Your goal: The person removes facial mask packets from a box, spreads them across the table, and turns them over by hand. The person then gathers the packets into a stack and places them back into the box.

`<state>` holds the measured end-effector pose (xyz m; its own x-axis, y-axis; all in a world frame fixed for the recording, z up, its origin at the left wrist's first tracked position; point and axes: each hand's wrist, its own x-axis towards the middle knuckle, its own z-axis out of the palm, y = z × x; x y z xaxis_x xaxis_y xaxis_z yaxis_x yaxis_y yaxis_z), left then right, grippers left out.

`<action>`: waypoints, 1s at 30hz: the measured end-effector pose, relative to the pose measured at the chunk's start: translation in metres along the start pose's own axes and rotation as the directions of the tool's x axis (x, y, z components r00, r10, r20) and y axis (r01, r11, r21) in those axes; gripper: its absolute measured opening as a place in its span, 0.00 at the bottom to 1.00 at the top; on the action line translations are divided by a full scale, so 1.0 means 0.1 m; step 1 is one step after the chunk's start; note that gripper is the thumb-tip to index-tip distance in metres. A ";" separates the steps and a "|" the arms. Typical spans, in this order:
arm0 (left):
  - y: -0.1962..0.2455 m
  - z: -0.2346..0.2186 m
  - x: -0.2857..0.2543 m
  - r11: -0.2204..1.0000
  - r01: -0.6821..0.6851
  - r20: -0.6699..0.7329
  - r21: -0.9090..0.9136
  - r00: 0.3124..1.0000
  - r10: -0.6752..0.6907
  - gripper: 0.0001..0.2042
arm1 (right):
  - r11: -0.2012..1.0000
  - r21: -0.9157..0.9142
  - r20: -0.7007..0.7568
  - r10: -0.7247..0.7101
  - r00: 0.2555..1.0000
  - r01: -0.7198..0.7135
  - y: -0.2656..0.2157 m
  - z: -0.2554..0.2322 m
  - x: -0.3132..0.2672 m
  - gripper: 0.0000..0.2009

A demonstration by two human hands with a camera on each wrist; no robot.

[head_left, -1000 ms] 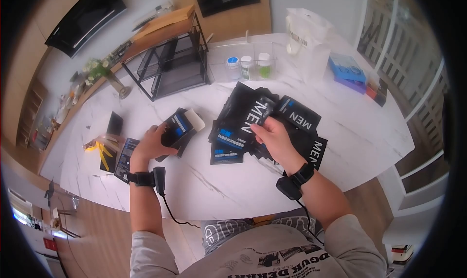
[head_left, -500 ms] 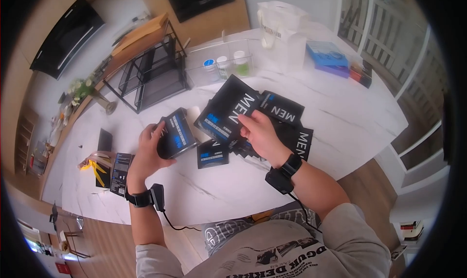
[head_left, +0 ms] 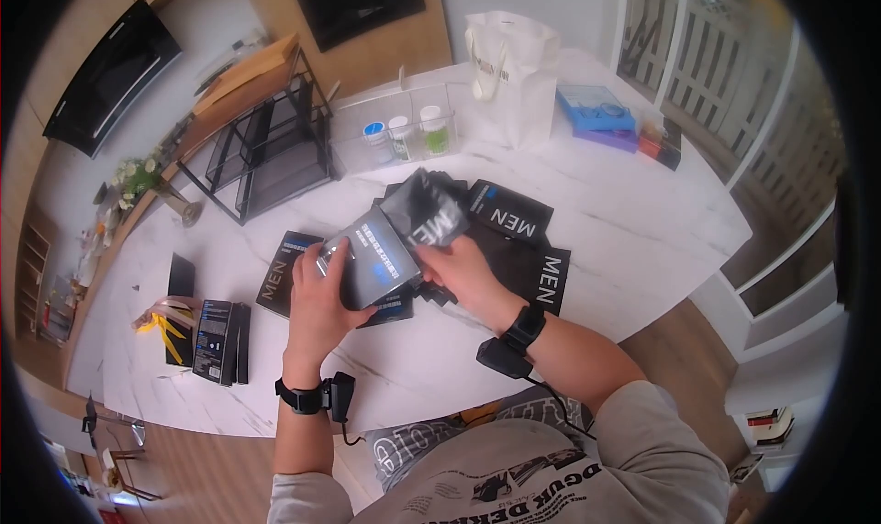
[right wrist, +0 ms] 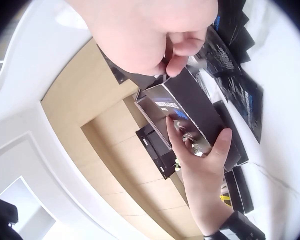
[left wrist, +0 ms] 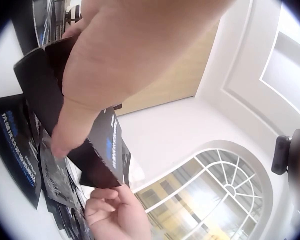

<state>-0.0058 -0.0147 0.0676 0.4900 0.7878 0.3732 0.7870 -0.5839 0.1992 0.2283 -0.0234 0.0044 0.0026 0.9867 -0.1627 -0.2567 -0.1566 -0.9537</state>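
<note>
My left hand [head_left: 319, 308] grips a black box [head_left: 372, 258] with blue and white print, tilted up over the table, thumb on one side and fingers across the other. At the box's right end, my right hand [head_left: 470, 274] pinches a shiny black sachet [head_left: 433, 214] marked MEN. Part of that sachet is hidden by the box and the fingers. In the right wrist view, the right fingertips [right wrist: 177, 64] are right at the box's end. Beneath and behind lies a spread pile of similar sachets [head_left: 514, 214]. Another MEN box [head_left: 282, 272] lies beside the left hand.
Black boxes [head_left: 216, 340] stand at the left beside a yellow ribbon [head_left: 168, 322]. Along the back are a black mesh rack [head_left: 275, 161], a clear organizer with bottles [head_left: 434, 131], a white paper bag [head_left: 525, 93] and a blue box [head_left: 592, 109].
My left hand has lifted the box and brought it right, up to the right hand. The sachet in my right hand has come to the box's end. The head view has shifted.
</note>
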 end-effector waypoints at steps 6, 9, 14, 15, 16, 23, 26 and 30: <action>-0.07 0.06 0.01 1.000 0.001 -0.057 -0.017 0.998 -0.002 0.52 | 0.948 0.101 -0.309 -0.258 0.915 0.302 -0.02 0.03 0.03 0.11; -0.07 0.09 -0.01 0.999 0.009 -0.056 -0.048 0.998 -0.012 0.50 | 0.894 -0.155 -0.316 -0.448 0.836 0.421 -0.05 0.02 0.03 0.10; -0.04 0.14 0.01 0.998 0.004 -0.051 -0.057 0.999 -0.007 0.52 | 0.677 -0.505 -0.067 -0.650 0.757 0.536 0.10 0.10 0.01 0.10; -0.05 0.14 0.00 0.998 0.007 -0.058 -0.055 0.998 -0.010 0.52 | 0.705 -0.494 -0.091 -0.624 0.776 0.509 0.03 0.13 -0.04 0.10; -0.06 0.14 -0.01 0.999 0.011 -0.065 -0.051 0.998 -0.015 0.52 | 0.689 -0.504 -0.056 -0.628 0.777 0.521 0.02 0.12 -0.04 0.10; -0.13 0.16 -0.02 0.996 -0.013 -0.063 -0.093 0.998 0.007 0.53 | 0.568 -0.552 0.090 -0.687 0.721 0.611 0.04 0.06 -0.04 0.12; -0.18 0.19 -0.06 0.984 0.009 -0.060 -0.177 0.998 -0.019 0.54 | 0.612 -0.581 -0.063 -0.691 0.720 0.537 -0.03 0.04 -0.03 0.18; -0.23 0.22 -0.10 0.965 0.000 -0.057 -0.263 0.998 -0.016 0.56 | 0.862 0.505 0.162 -0.134 0.978 0.034 0.02 -0.04 0.09 0.22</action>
<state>-0.0209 -0.0049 0.0388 0.4556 0.7845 0.4208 0.6611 -0.6147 0.4302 0.2320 -0.0152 -0.0001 -0.1194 0.9928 0.0094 -0.7096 -0.0788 -0.7002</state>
